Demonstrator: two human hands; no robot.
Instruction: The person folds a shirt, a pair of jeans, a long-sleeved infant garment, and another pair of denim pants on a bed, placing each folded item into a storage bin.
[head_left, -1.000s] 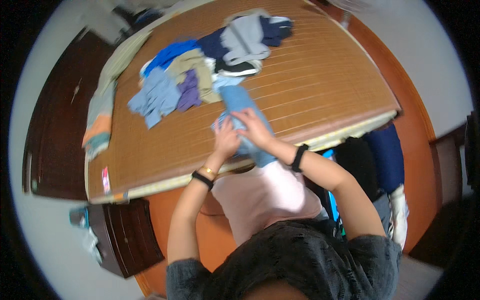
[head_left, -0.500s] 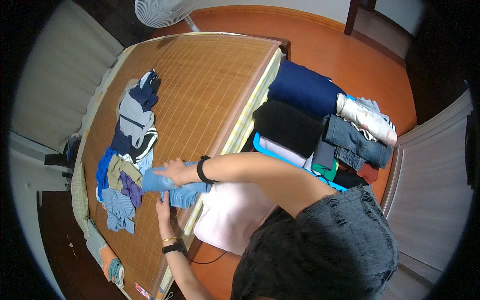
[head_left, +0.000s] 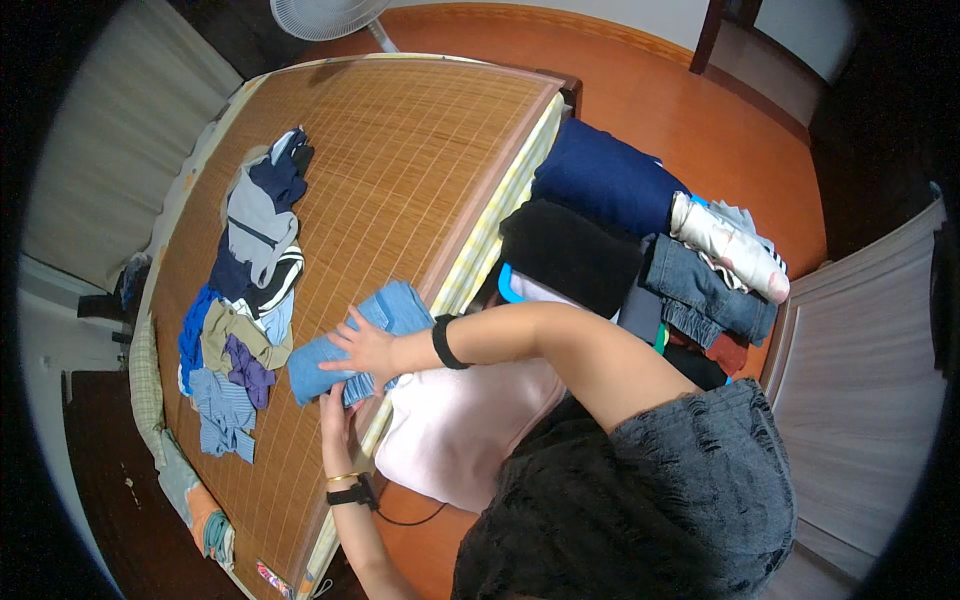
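Observation:
A folded pair of light blue jeans [head_left: 400, 305] lies on the bed's woven mat, near the edge closest to me. My right hand [head_left: 365, 348] presses flat on top of it, fingers spread. Along the near side of the bundle, my left hand [head_left: 335, 412] grips its lower edge; the denim partly hides those fingers. Just left of the jeans is a loose heap of clothes, with a khaki garment [head_left: 228, 335], a purple garment [head_left: 248, 372] and a blue striped shirt [head_left: 222, 410].
A pale pink folded cloth [head_left: 465, 425] lies beside the bed, close to my body. Right of the bed, a blue-rimmed container [head_left: 510, 285] is piled with folded clothes, including a navy bundle [head_left: 605, 175] and dark jeans [head_left: 710, 290]. A white fan [head_left: 330, 15] stands beyond the bed.
The jeans have turned, their right end swinging away from me, and the bundle lies tighter together. My right hand has moved slightly right, its fingers spreading over the denim.

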